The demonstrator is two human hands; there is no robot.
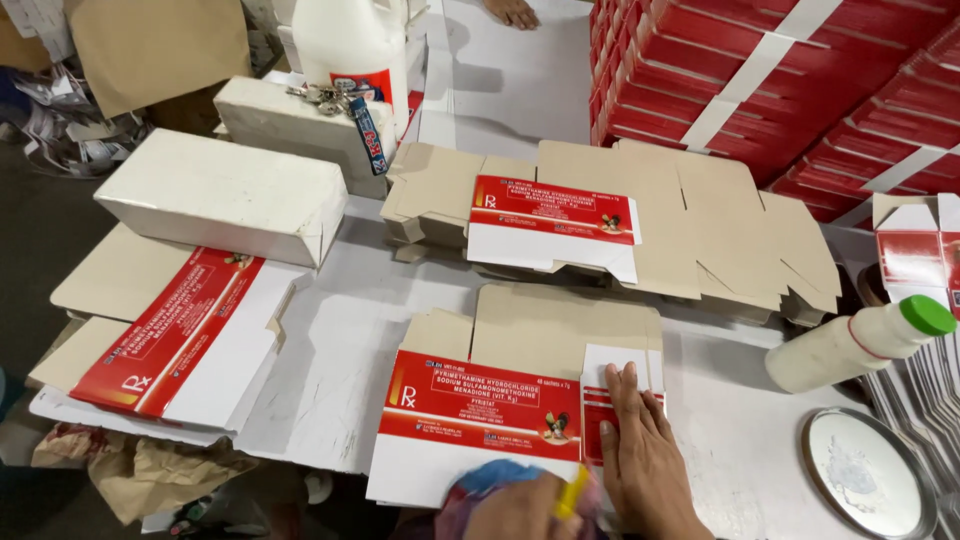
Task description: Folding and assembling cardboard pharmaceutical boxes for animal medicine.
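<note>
The right hand (645,450) is pressing flat, fingers spread, on the thin, light, bendy carton blank (500,400), probably best gripped by edges, while the left hand (515,510) is pinching a yellow stick (572,492) w/ cloth.

The flat carton (500,400) is cardboard, glossy red and white on its printed face, matt grey-brown on the bare flaps; the bottle (860,343) looks like smooth white plastic with a green cap; the round dish (868,470) is dull metal; the table (350,350) is matt white.
</note>
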